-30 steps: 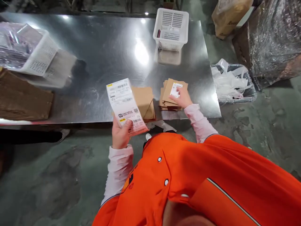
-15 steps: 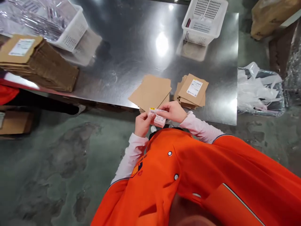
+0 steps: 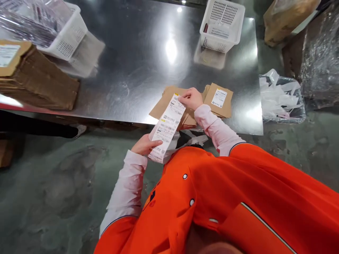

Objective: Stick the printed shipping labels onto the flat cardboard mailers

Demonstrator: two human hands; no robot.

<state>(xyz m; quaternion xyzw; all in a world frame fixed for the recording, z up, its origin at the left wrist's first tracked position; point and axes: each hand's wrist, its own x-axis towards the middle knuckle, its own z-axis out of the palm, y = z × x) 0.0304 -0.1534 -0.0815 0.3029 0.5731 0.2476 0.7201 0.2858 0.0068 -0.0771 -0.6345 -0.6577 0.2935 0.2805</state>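
A strip of printed white shipping labels (image 3: 168, 123) stretches slantwise between my two hands. My left hand (image 3: 146, 144) grips its lower end with the thumb on top, in front of the table edge. Up and to the right, my right hand (image 3: 192, 99) pinches the strip's upper end by its corner. Beneath the strip lies a stack of brown cardboard mailers (image 3: 162, 105), partly hidden by the labels and my right hand. Just right of that hand is a second stack of cardboard mailers (image 3: 222, 102), its top one bearing a white label.
On the metal table (image 3: 132, 70) stand a white basket (image 3: 222, 26) at the back right and another basket (image 3: 66, 44) of plastic-wrapped items at left. A tall cardboard pile (image 3: 45, 81) sits at the left edge. A bin of white scraps (image 3: 282, 97) stands right; someone's leg (image 3: 39, 125) shows left.
My hands have moved apart, the right one up and the left one down and leftward. The folded labels between them are now drawn out into a long strip.
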